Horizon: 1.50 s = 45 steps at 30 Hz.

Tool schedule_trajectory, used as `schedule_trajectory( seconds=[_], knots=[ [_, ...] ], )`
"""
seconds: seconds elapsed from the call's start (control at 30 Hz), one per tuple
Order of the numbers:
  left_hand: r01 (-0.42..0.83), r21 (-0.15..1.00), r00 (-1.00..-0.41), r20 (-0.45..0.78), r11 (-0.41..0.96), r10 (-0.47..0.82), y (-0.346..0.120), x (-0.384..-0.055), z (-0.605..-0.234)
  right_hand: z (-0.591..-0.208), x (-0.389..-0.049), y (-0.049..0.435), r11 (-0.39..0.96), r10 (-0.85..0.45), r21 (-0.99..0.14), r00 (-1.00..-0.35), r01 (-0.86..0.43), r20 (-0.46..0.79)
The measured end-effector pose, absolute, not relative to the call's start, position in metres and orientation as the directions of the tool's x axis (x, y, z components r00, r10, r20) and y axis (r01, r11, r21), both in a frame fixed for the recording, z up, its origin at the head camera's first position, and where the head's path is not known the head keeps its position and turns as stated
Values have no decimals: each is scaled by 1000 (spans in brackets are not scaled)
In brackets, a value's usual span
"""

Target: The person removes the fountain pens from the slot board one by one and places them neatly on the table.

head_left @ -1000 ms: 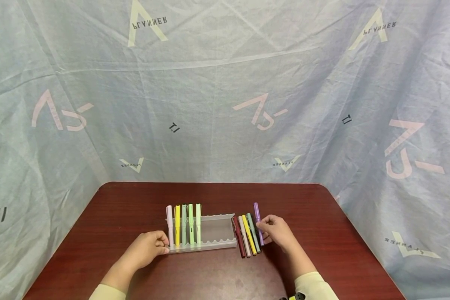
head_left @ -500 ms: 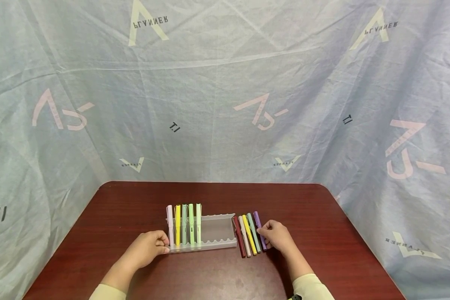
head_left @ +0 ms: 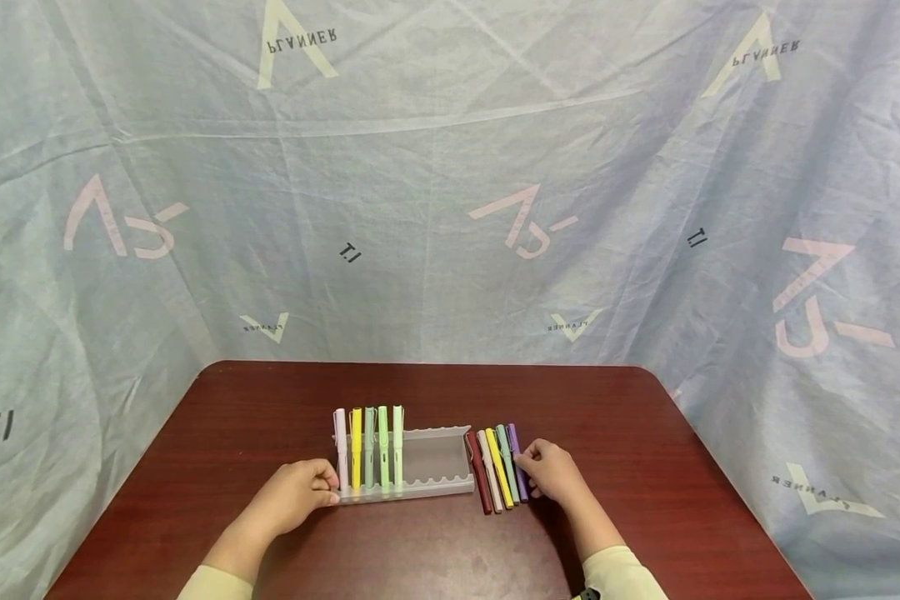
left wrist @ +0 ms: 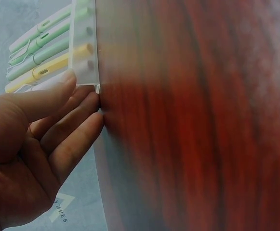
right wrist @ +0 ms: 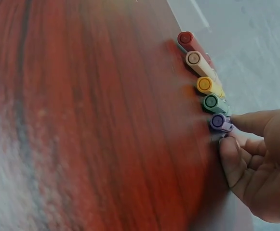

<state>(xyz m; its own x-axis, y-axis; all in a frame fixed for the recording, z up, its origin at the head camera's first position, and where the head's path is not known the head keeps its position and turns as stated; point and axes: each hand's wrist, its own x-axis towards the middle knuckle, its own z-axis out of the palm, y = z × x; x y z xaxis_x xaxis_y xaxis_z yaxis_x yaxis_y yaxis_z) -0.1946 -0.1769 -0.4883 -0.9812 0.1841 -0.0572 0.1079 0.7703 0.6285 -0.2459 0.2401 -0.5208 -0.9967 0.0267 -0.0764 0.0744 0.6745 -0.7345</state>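
My left hand (head_left: 296, 497) grips the left end of a clear plastic pen tray (head_left: 444, 486), its thumb on the front corner. Across the tray's left half lie a pale pink pen (head_left: 341, 446), a yellow pen (head_left: 356, 450) and several green pens (head_left: 383, 450), each in a notch. To the tray's right, my right hand (head_left: 557, 475) holds a purple pen (head_left: 513, 437) by its side between thumb and forefinger. That pen lies on the table beside a row of dark red (head_left: 480, 475), pale pink, yellow (head_left: 499, 471) and green pens (right wrist: 211, 102).
The dark red-brown table (head_left: 420, 550) has rounded far corners. A grey printed cloth (head_left: 420, 208) hangs behind it and along both sides. The tray's right half shows bare notches, and its right end is close to the dark red pen.
The purple pen has come down from a raised position and shifted toward me, now flush alongside the green pen in the row. My left hand stays at the tray's end.
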Motion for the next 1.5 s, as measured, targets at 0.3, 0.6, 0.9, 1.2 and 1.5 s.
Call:
schedule_trajectory(
  seconds=[0.3, 0.6, 0.9, 1.2, 1.5],
  knots=[
    [139, 633, -979, -28, 762, 202, -177, -193, -488, -521, -245, 239, 682, 22, -729, -998, 55, -55],
    [128, 617, -982, -31, 777, 187, -175, -192, -486, -522, -243, 239, 688, 19, -724, -998, 56, -59],
    [121, 615, -982, -39, 779, 184, -175, -194, -488, -518, -244, 240, 633, 74, -768, -995, 101, -69],
    [116, 605, -981, -53, 788, 185, -175, -195, -488, -490, -244, 211, 408, -70, -911, -997, -56, 30],
    [121, 604, -979, -57, 787, 194, -175, -195, -489, -482, -239, 151, 371, -340, -907, -938, -196, 64]
  ],
)
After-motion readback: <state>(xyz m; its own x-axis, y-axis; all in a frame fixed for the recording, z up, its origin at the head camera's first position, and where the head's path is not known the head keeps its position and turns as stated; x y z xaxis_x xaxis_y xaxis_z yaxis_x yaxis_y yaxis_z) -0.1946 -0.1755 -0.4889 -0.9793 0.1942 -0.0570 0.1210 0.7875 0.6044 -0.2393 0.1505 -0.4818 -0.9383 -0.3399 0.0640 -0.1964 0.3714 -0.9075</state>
